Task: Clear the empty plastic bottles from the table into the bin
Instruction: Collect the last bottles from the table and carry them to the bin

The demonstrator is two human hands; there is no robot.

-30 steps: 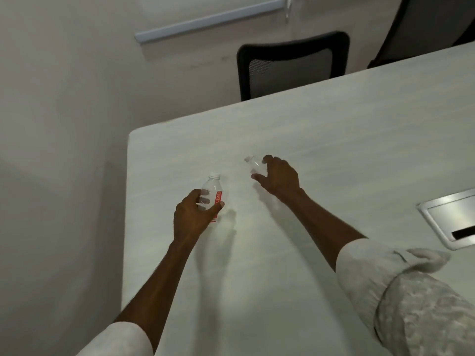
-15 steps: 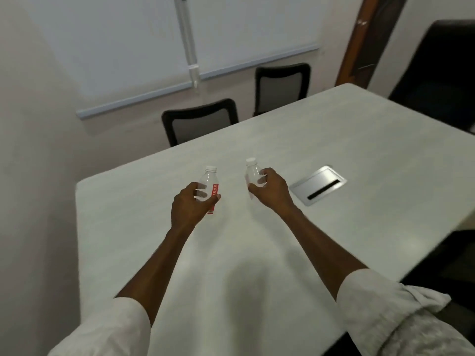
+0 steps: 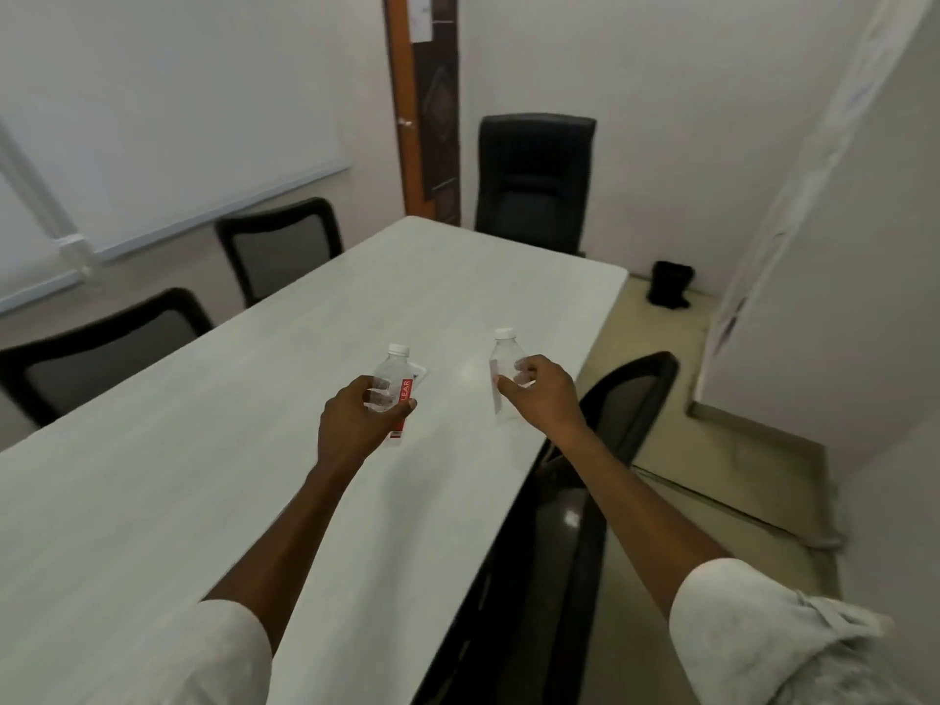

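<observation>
Both bottles are now lifted clear of the table [image 3: 213,501], the left hand [image 3: 356,424] clamped on the red-labelled bottle [image 3: 392,388], the right hand [image 3: 547,394] on the clear bottle [image 3: 503,371], as the view swings toward a dark bin [image 3: 670,291] in the far corner, likely next.

- Just one view, head-mounted, wide-angle, looking forward and down along the worktop [image 3: 213,480].
- Close over both outstretched arms, far wall behind.

Red label [image 3: 403,399] on left bottle [image 3: 391,379]: letters "LEAR" legible.
</observation>
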